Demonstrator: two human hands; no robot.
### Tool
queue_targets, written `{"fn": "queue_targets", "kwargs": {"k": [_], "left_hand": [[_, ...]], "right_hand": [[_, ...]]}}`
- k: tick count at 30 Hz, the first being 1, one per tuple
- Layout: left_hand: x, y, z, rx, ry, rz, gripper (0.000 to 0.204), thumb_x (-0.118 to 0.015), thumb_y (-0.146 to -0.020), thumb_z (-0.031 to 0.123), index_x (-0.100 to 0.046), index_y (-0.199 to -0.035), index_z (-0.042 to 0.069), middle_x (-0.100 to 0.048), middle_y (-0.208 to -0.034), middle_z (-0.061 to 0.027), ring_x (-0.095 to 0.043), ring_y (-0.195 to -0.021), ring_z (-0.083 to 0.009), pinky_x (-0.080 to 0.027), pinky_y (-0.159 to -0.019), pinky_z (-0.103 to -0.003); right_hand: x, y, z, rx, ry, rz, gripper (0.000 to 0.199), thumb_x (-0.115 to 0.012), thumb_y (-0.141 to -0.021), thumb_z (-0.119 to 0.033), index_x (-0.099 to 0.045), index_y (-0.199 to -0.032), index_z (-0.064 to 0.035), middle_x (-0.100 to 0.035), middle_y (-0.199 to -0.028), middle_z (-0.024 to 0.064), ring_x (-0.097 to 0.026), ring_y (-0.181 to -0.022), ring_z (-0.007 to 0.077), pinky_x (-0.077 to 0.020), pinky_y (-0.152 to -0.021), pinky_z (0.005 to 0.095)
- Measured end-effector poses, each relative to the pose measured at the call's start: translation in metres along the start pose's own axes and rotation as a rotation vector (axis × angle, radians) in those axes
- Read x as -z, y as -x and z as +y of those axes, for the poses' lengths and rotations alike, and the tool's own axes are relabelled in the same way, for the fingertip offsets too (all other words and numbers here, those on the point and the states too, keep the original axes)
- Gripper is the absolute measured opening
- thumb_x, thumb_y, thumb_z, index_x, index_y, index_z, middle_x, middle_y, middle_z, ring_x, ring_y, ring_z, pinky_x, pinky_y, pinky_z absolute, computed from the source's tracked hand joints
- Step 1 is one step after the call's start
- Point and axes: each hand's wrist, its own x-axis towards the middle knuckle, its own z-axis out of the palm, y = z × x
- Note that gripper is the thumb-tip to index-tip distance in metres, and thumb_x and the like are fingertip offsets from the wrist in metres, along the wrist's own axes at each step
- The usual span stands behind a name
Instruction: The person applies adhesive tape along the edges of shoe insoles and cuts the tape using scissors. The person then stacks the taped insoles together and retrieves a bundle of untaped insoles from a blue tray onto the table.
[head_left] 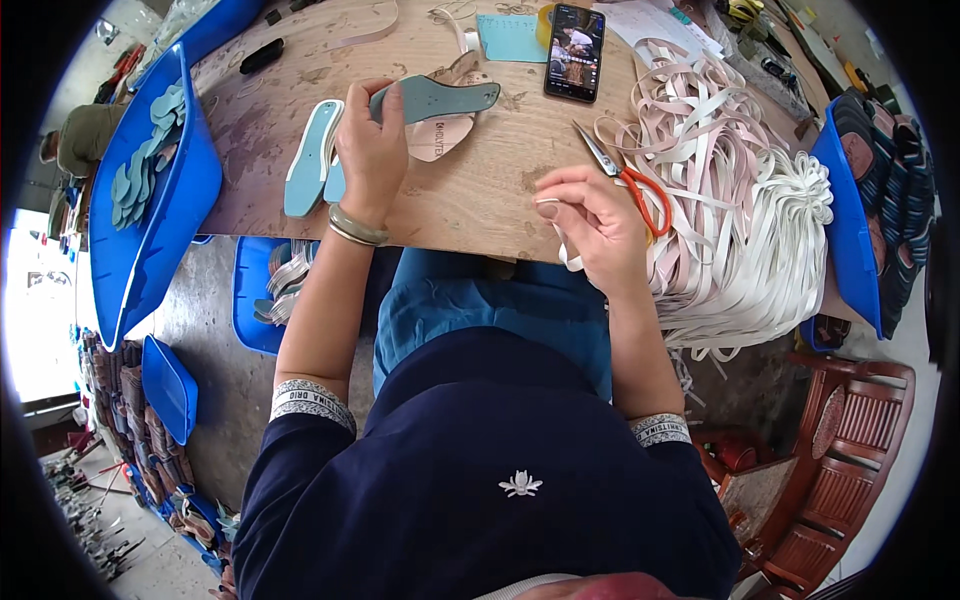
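A black rectangular phone (574, 52) (screen lit, colourful) lies on the wooden table (470, 190).

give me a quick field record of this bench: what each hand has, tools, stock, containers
left hand: left hand grips a teal insole, lifted over the wooden table
right hand: right hand pinches a pale strap
tools: orange-handled scissors lying by the right hand
stock: heap of pale straps at right; two teal soles on edge beside the left hand
containers: blue tray of teal insoles at left; blue tray of dark soles at right
other: phone with lit screen at the far edge
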Motion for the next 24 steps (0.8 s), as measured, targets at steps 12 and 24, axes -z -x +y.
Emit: {"fn": "queue_targets", "kwargs": {"k": [12, 24], "left_hand": [[-0.010, 0.040, -0.010, 0.234, 0.254, -0.121, 0.033, -0.067, -0.094, 0.023, -0.062, -0.114, -0.002, -0.069, -0.101, -0.0104, -0.062, -0.082, -0.0175, -0.049, -0.075, -0.026], [-0.001, 0.062, 0.028, -0.252, 0.009, -0.070, 0.049, -0.065, -0.096, 0.030, -0.052, -0.129, -0.005, -0.067, -0.113, -0.0167, -0.066, -0.105, -0.0255, -0.053, -0.089, -0.031]], "right_hand": [[-0.039, -0.138, 0.089, 0.346, 0.793, -0.267, 0.006, -0.070, -0.084, -0.006, -0.072, -0.085, -0.0001, -0.066, -0.108, 0.0025, -0.058, -0.078, 0.0133, -0.0470, -0.074, 0.0224], [-0.026, -0.072, 0.024, -0.142, -0.128, -0.241, 0.010, -0.071, -0.086, -0.010, -0.075, -0.090, -0.0014, -0.066, -0.092, 0.0021, -0.055, -0.073, 0.0118, -0.0443, -0.069, 0.0246]]}}
